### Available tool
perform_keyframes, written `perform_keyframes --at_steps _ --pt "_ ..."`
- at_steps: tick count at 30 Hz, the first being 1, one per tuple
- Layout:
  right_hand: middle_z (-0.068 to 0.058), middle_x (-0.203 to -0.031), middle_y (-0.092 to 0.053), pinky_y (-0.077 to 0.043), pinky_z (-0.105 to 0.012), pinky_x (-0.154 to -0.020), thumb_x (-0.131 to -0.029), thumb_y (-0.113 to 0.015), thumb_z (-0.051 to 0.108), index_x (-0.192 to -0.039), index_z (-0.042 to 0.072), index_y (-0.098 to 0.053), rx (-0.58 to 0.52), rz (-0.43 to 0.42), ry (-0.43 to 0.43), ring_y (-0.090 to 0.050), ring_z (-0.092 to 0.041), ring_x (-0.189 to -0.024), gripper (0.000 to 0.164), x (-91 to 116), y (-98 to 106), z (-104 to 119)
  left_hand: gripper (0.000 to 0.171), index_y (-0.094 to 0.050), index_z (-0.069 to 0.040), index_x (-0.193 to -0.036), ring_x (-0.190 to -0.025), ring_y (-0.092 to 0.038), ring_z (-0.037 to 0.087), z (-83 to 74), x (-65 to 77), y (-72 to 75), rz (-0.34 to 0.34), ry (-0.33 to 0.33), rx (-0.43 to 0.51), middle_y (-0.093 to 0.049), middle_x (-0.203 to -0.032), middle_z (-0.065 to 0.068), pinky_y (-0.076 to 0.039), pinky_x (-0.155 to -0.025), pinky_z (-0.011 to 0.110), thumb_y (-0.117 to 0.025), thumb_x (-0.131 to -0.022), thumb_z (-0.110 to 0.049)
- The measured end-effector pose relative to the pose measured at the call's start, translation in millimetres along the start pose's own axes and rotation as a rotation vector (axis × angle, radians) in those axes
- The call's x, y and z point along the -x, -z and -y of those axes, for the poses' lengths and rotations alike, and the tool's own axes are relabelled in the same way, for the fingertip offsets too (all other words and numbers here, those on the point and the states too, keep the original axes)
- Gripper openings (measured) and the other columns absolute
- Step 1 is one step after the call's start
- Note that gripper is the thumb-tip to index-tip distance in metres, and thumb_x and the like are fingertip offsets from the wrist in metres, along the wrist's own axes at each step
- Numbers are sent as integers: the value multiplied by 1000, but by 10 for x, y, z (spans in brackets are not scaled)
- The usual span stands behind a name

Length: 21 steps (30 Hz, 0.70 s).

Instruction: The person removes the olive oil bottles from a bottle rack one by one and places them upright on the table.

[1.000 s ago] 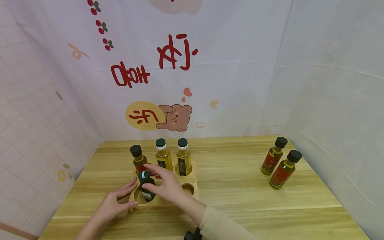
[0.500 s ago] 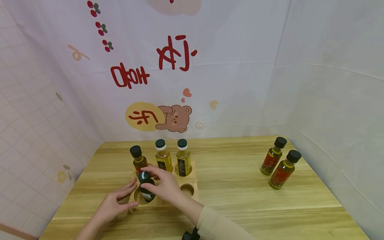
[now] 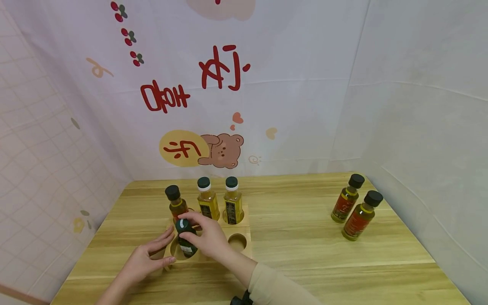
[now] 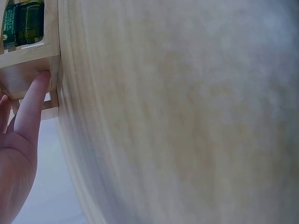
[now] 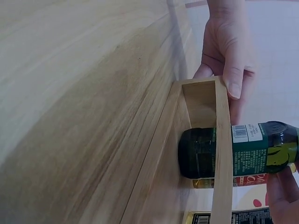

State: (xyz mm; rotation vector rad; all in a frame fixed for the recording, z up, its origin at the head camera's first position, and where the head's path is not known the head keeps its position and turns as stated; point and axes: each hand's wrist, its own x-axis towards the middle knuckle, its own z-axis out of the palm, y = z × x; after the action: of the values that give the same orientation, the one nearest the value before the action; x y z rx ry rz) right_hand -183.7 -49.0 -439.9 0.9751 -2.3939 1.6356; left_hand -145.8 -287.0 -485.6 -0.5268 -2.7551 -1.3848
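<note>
A dark green glass bottle (image 3: 187,247) stands in the front-left hole of a two-tier wooden rack (image 3: 245,230). My right hand (image 3: 209,240) pinches it near the neck between thumb and fingers. In the right wrist view the bottle (image 5: 250,150) reaches down past the rack's top rail (image 5: 223,191), close to the lower board. My left hand (image 3: 146,257) touches the rack's left end, thumb at the front corner, fingers extended along the side. The left wrist view has one of its fingers (image 4: 32,105) straight against the wood.
The rack's back row holds a black-capped, red-labelled bottle (image 3: 177,207) and two green-capped oil bottles, left (image 3: 207,202) and right (image 3: 233,205). Two more red-labelled bottles, rear (image 3: 346,204) and front (image 3: 358,221), stand far right on the table. A black object (image 3: 242,299) lies near my right sleeve.
</note>
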Motion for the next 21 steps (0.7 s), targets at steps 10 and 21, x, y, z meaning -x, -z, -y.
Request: perform_keyframes --at_steps 10,21 --pt "5 -125 -65 -50 -23 -89 -95 -69 16 -131 21 -61 -7 20 2 -61 -5 -110 37 37 3 43 62 -59 -10 -139 -130 -39 4 2 7 -2 -8 2 -9 -47 -149 3 -45 -91 20 -81 -84 -25" --pt "0 -117 -67 -50 -29 -92 -95 -67 14 -133 19 -59 -119 -36 48 -62 -8 -107 39 46 187 170 63 -58 -5 -139 -131 -37 3 25 1 -6 -11 13 -6 -46 -150 3 -40 -94 17 -81 -84 -26"
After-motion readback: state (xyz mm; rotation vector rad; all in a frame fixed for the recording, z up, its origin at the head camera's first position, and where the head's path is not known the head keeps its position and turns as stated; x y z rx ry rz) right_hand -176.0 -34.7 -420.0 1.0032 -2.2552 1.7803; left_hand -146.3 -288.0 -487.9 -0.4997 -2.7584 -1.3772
